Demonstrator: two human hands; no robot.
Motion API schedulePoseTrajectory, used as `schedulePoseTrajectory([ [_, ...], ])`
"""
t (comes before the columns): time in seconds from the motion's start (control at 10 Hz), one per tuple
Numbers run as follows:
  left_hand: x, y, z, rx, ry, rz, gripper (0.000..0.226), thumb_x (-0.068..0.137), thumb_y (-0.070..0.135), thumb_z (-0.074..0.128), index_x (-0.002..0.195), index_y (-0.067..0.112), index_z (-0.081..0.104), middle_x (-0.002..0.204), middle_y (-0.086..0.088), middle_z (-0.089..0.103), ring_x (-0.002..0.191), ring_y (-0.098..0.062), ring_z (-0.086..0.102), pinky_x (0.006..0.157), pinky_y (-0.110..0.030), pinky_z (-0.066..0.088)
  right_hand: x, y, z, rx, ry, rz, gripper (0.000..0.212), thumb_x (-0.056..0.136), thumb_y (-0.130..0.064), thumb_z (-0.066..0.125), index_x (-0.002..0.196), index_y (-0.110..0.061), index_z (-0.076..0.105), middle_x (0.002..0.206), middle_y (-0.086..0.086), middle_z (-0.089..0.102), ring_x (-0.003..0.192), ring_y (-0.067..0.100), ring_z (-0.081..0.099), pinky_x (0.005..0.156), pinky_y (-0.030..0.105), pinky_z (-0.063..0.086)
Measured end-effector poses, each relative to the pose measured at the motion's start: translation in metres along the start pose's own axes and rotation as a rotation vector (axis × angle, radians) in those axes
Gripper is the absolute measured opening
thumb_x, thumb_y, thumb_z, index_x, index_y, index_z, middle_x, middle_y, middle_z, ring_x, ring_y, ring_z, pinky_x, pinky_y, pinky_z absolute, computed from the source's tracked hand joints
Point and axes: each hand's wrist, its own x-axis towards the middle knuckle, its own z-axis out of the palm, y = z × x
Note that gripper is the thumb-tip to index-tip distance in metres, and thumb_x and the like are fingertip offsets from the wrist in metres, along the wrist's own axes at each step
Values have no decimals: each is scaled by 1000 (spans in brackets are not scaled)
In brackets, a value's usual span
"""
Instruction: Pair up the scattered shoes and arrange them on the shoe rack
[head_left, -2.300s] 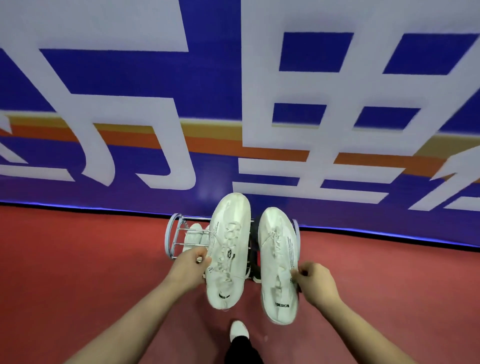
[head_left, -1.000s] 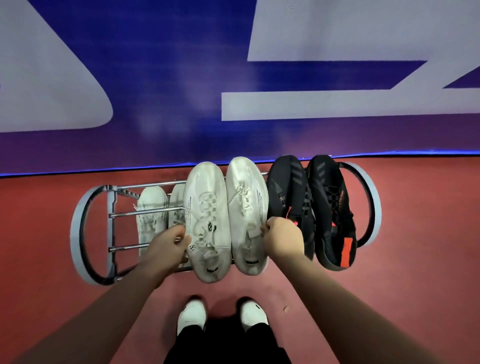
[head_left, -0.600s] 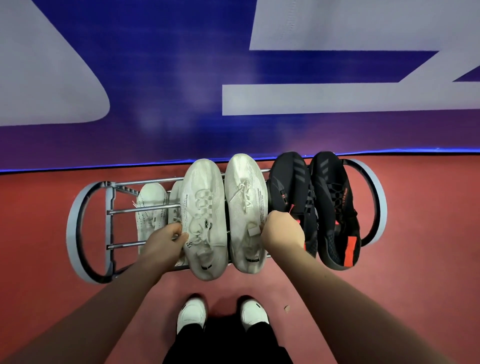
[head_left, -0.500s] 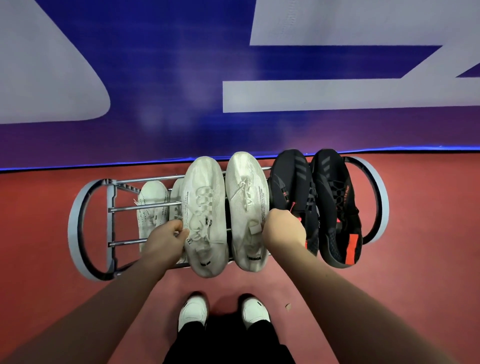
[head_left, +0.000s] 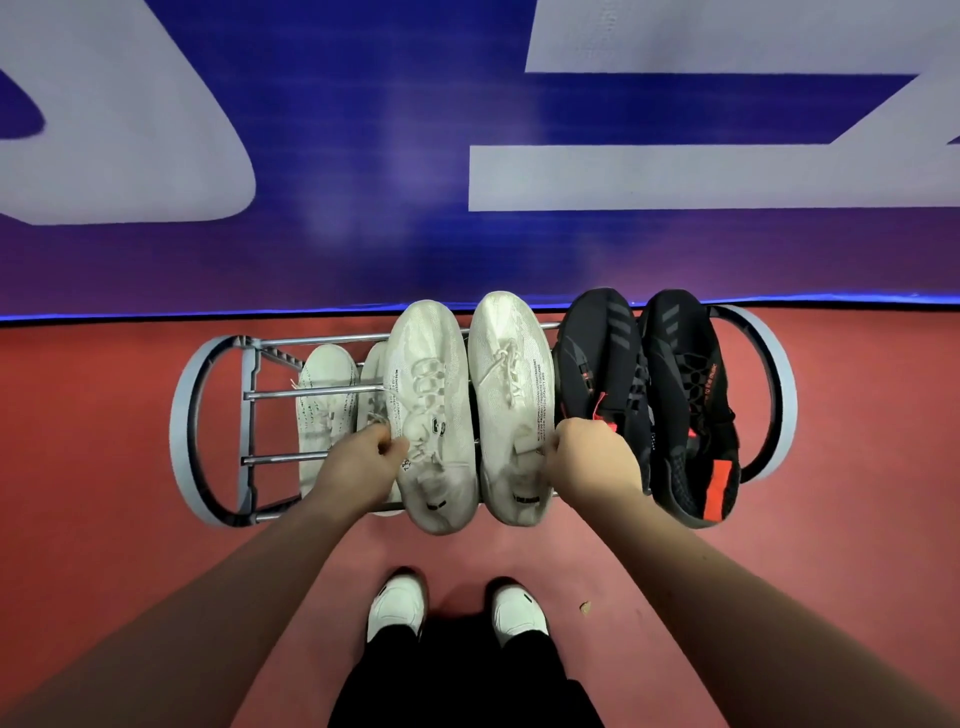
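A grey shoe rack (head_left: 183, 426) with round end hoops and metal bars stands on the red floor by the wall. Two large white sneakers lie side by side on its top bars, toes toward the wall. My left hand (head_left: 358, 460) grips the left white sneaker (head_left: 431, 395) at its side. My right hand (head_left: 592, 457) grips the right white sneaker (head_left: 511, 374) at its side. A pair of black sneakers (head_left: 602, 364) with orange tags sits on the rack just right of them. A smaller white pair (head_left: 324, 395) rests on a lower tier at left.
A blue and white banner wall (head_left: 363, 208) rises directly behind the rack. Red floor (head_left: 779, 571) spreads on both sides. My own feet in white shoes (head_left: 397, 605) stand just in front of the rack. The rack's left end has bare bars.
I have come close to the rack and lowered both white sneakers onto its top bars beside the black pair. In the last half second they slid slightly toward the wall.
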Motion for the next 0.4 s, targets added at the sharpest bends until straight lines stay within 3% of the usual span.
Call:
schedulePoseTrajectory([
  [0.1, -19, 7, -8, 96, 42, -40, 30, 92, 34, 47, 78, 11, 61, 74, -4, 63, 73, -24, 57, 64, -28, 37, -19, 11, -10, 86, -30, 17, 27, 86, -23, 50, 61, -17, 41, 78, 7, 54, 73, 31, 51, 63, 30, 38],
  [0.2, -48, 15, -18, 145, 57, -55, 32, 92, 31, 41, 73, 12, 60, 74, -7, 63, 78, -29, 61, 65, -30, 39, -41, 17, -32, 133, -16, -20, 28, 86, -26, 51, 62, -14, 42, 74, 6, 50, 70, 29, 48, 62, 29, 36],
  [0.3, -95, 39, -40, 56, 69, -49, 37, 93, 27, 40, 78, 3, 64, 81, -18, 70, 78, -35, 66, 75, -38, 52, -75, 22, -70, 175, 15, -67, 41, 87, -28, 50, 52, -16, 34, 62, 5, 46, 66, 28, 46, 60, 29, 34],
  [0.4, -156, 77, -70, -106, 154, -19, 37, 92, 29, 46, 71, 3, 62, 76, -24, 67, 74, -40, 65, 73, -42, 55, -127, 33, -119, 229, 55, -90, 45, 89, -33, 50, 49, -16, 36, 60, 8, 48, 65, 28, 48, 60, 28, 35],
])
